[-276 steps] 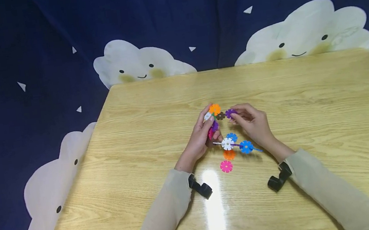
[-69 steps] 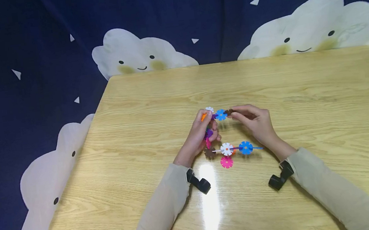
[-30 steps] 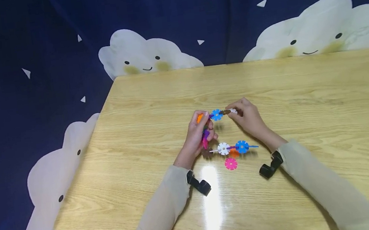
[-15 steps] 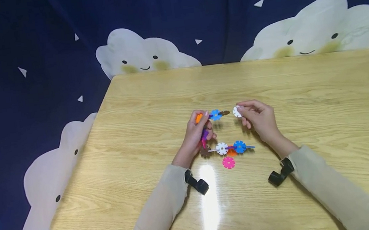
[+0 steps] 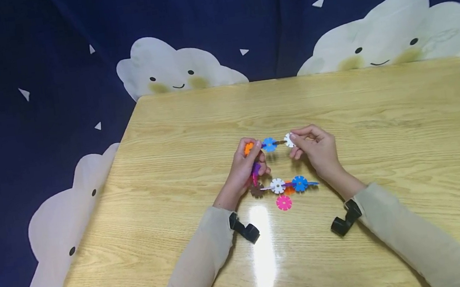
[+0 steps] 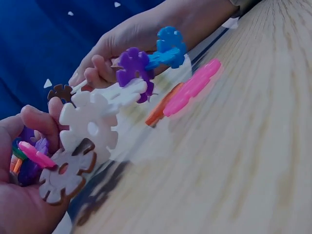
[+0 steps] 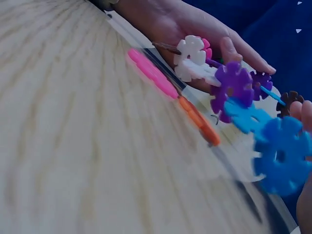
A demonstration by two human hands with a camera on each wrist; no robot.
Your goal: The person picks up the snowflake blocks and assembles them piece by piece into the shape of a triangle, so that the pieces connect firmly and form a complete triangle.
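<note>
My left hand (image 5: 243, 169) grips a chain of slotted plastic snowflake discs, thumb over an orange disc (image 5: 249, 148). From there an upper arm of the chain runs right through a blue disc (image 5: 269, 145) to a brown disc (image 5: 279, 142) at its end. Between thumb and fingers, my right hand (image 5: 318, 151) pinches a white disc (image 5: 288, 140), its edge at the brown one. A lower arm hangs nearer me: a purple disc (image 6: 134, 68), white disc (image 6: 87, 124), brown disc (image 6: 68, 178) and blue discs (image 7: 282, 153). The left palm hides part of the chain.
Loose on the wooden table (image 5: 174, 179) lie a pink disc (image 5: 284, 203) and an orange disc (image 5: 289, 190), just under the lower arm. Dark blue cloth (image 5: 195, 4) with white cloud shapes (image 5: 177, 64) stands behind the table's far edge.
The right hand has brought the white disc left to the brown disc after drawing it away half a second ago. Since the oldest frame, the upper arm has gained discs and a loose blue disc has left the table.
</note>
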